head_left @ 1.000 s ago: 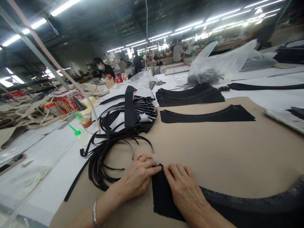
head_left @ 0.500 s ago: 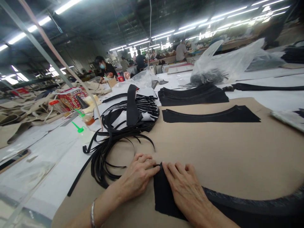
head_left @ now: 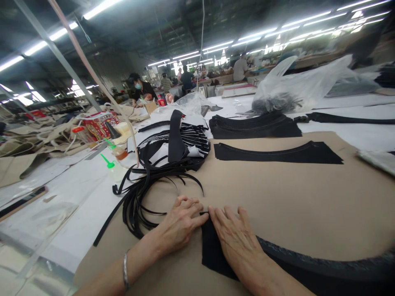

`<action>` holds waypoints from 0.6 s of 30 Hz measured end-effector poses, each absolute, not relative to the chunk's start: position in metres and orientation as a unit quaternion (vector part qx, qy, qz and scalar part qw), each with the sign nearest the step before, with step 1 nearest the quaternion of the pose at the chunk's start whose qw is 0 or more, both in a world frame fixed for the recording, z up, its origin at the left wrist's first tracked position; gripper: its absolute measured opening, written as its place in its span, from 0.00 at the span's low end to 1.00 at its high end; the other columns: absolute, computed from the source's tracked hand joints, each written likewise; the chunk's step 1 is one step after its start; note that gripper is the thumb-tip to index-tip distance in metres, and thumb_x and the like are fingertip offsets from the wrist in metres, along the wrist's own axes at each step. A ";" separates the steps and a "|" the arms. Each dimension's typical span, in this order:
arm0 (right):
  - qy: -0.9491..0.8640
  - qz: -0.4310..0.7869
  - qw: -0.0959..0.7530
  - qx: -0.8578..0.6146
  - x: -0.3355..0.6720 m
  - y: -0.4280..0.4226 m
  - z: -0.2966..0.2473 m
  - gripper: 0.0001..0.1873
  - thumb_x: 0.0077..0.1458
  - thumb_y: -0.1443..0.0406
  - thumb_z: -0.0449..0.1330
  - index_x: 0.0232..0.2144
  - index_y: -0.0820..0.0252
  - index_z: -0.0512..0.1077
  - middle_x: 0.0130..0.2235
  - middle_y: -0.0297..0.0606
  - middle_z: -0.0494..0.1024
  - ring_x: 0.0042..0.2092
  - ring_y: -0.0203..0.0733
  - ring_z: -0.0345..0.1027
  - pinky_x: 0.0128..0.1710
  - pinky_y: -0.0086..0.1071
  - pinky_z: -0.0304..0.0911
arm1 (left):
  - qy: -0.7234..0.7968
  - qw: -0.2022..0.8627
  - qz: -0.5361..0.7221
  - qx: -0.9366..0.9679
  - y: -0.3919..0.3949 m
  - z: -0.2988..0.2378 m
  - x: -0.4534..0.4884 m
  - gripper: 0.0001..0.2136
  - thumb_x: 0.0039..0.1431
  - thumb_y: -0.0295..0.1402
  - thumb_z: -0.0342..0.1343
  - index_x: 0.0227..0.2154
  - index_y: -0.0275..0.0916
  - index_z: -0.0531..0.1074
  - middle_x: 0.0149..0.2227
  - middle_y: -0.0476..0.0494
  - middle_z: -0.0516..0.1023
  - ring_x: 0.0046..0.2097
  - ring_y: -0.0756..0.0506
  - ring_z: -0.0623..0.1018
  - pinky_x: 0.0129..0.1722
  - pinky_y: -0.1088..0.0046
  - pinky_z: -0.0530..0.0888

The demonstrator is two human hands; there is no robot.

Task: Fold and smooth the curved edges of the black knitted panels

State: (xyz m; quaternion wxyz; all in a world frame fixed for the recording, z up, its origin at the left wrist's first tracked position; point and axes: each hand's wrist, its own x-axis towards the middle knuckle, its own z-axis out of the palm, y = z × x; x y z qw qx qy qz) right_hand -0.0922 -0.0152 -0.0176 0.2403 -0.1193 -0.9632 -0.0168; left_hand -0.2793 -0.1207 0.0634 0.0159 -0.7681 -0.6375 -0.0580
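Observation:
A black fabric piece [head_left: 212, 250] with a curved, folded edge lies on the beige board [head_left: 296, 201] and runs off to the lower right. At its upper left corner my left hand [head_left: 180, 220] is closed, thumb and forefinger on the edge; the fingertips are partly hidden. My right hand [head_left: 236, 236] lies over the same piece with fingers stretched out, their tips pressing near that corner beside my left thumb. Left of my hands, a bundle of thin black strips [head_left: 132, 209] loops across the board.
Another curved black piece [head_left: 277, 153] lies farther back, with a black stack [head_left: 253, 125] behind it. Two green-tipped bottles [head_left: 115, 170] stand left of the strips. A clear plastic bag [head_left: 305, 86] sits at the back right, a phone [head_left: 23, 203] at the left.
The whole view has shifted slightly to the right. My right hand's fingers have moved a little at the corner; both hands stay on the same black piece.

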 end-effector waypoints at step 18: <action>-0.947 0.185 0.088 -0.246 -0.071 0.004 0.061 0.14 0.54 0.66 0.61 0.44 0.59 0.69 0.44 0.41 0.74 0.47 0.52 0.64 0.48 0.47 0.56 | -0.723 0.017 -0.191 -0.664 -0.095 0.081 -0.254 0.14 0.50 0.15 0.42 0.30 0.39 0.67 0.39 0.44 0.73 0.47 0.43 0.69 0.49 0.59 0.58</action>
